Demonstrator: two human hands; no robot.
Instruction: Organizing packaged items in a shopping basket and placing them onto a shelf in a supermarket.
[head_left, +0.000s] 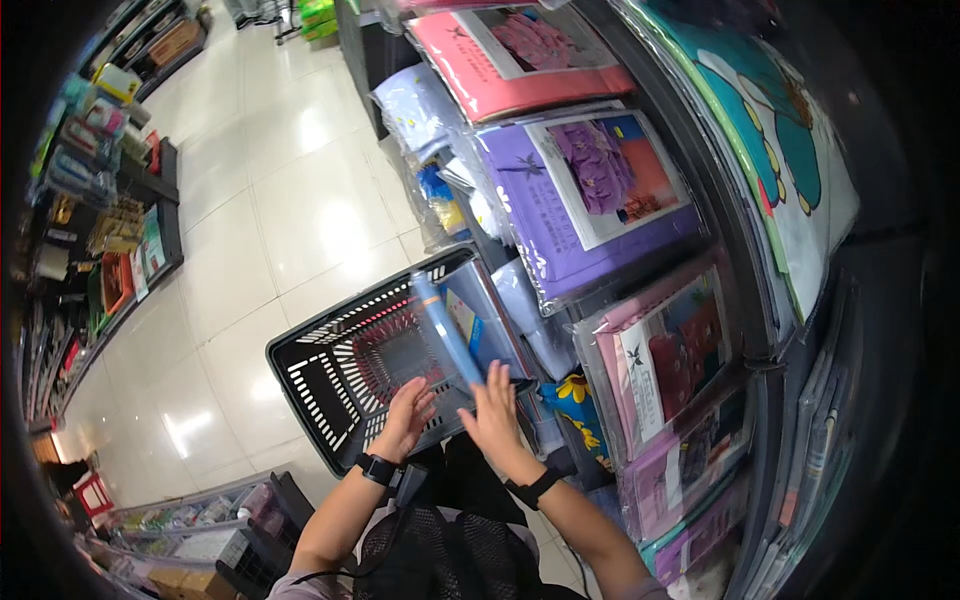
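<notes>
Before me is a black plastic shopping basket (281, 375) with slotted walls, beside the shelf. A light-blue flat package (448, 330), blurred, leans inside its right part. Beside that package is a clear-wrapped flat pack (491, 330) with a coloured label. My left hand (407, 416) hovers over the basket's near side, holding nothing, its fingers slightly curled. Close to the lower end of the light-blue package, my right hand (495, 420) has its fingers extended and apart; whether the fingertips touch it I cannot tell. Each wrist wears a black band.
On my right, a dark shelf holds plastic-wrapped textile packs, including a purple pack (600, 202), a coral pack (517, 56) and a pink pack (660, 360). Pale tiled floor (300, 187) runs along the left. Stocked shelves (112, 187) and a grey bin (195, 525) stand beyond it.
</notes>
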